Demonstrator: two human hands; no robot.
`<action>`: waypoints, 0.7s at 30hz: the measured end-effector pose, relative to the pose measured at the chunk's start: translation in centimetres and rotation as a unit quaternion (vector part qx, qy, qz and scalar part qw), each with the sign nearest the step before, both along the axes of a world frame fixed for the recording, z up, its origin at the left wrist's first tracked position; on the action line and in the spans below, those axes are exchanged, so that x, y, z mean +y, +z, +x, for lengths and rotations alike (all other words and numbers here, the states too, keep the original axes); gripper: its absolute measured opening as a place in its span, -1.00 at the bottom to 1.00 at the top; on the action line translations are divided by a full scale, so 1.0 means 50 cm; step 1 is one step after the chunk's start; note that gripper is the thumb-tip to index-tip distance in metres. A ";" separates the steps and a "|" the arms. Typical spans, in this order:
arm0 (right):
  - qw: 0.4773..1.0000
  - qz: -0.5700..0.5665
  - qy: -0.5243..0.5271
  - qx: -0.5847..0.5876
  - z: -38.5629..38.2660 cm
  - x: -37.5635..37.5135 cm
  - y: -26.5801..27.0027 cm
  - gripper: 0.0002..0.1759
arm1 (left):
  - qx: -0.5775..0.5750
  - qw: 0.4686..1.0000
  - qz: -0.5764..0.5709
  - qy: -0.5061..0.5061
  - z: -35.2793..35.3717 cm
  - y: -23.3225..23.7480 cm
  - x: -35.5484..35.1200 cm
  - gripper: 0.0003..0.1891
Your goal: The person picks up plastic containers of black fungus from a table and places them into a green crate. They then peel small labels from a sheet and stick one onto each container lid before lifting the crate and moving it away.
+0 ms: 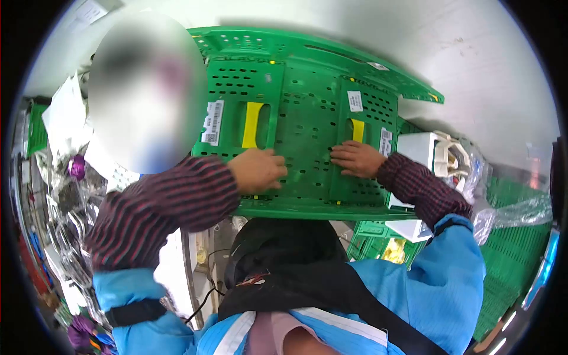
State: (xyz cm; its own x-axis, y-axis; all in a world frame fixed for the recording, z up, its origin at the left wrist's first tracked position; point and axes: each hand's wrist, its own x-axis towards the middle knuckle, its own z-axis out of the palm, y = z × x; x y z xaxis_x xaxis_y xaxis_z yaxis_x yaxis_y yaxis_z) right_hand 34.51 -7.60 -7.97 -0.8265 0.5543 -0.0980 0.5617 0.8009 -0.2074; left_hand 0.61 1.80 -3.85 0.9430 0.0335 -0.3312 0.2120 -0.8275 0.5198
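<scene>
A green folding plastic crate [309, 130] lies in front of me, its two end panels folded flat inside. My left hand [258, 170] rests on the left panel [228, 106] below its yellow handle [251, 125], fingers slightly bent and reaching past the panel's inner edge. On the right panel [378, 106], my right hand [358, 160] lies with fingers apart, just under the other yellow handle [357, 130]. Its fingertips touch near that panel's inner edge. Both palms are hidden. White barcode labels [212, 123] are stuck on the panels.
At right stand a white box [416, 148], clear plastic wrap [520, 211] and more green crates [515, 248]. Wrapped goods and metal racks [68, 236] line the left side. A blurred round patch [145, 94] hides the upper left. A black cable [204, 305] hangs below.
</scene>
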 end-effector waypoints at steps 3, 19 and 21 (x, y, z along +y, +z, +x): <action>0.999 -0.003 0.006 0.049 -0.071 -0.012 -0.002 -0.65 | -0.117 0.964 0.179 -0.159 -0.033 -0.126 -0.001 -0.67; 0.905 -0.003 -0.384 -0.184 0.225 -0.079 0.285 -0.61 | -0.382 0.847 0.204 0.308 -0.474 0.125 0.037 -0.61; 0.883 0.029 -0.339 -0.324 0.110 -0.019 0.306 -0.47 | -0.458 0.740 0.165 0.464 -0.525 0.134 -0.115 -0.68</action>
